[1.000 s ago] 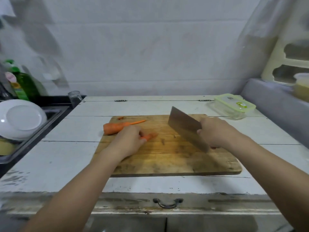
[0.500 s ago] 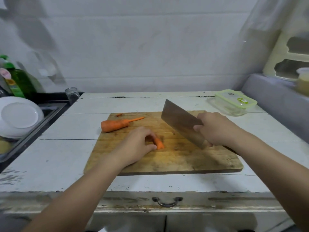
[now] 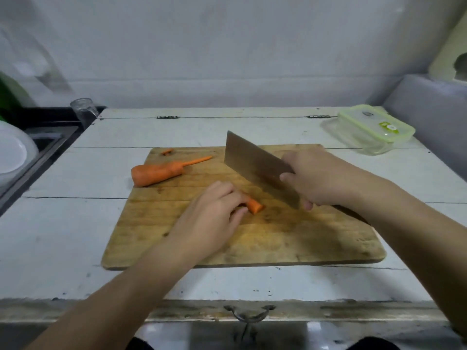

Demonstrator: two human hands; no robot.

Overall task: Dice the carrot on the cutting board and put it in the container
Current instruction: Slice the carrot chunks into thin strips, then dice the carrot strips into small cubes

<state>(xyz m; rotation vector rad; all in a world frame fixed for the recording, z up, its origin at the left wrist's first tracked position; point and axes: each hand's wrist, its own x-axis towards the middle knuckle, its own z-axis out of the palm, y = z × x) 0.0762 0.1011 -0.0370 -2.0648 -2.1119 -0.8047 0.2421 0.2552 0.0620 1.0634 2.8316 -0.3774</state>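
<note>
Left hand: the left hand (image 3: 212,213) lies palm-down on the cutting board (image 3: 290,246), fingers curled over a short carrot piece (image 3: 254,205) and pinning it to the wood; only the cut end of the piece shows past the fingertips
Right hand: the right hand (image 3: 316,180) grips the cleaver (image 3: 257,168) where the blade meets the handle, fingers wrapped tight round it
Cleaver: broad rectangular blade, tilted, its far corner raised; the edge slants down toward the board just right of the carrot piece, and whether it touches the wood I cannot tell
Carrot: the larger carrot (image 3: 158,173) lies on the far left part of the board, thick end over the left edge, thin tail pointing right; well apart from both hands
Scrap: a small carrot scrap (image 3: 166,151) sits near the board's far left corner, just beyond the carrot
Cutting board: wooden, worn and scored, lying flat on the white painted counter (image 3: 75,223)
Container: a clear container (image 3: 366,135) with a green-rimmed lid resting on it stands at the far right of the counter, off the board and well apart from the carrot
Sink side: at the left, a white plate (image 3: 12,155) in a dark sink, with a clear glass (image 3: 83,109) near the counter's far left corner
Front: a metal drawer handle (image 3: 249,315) under the counter's near edge
</note>
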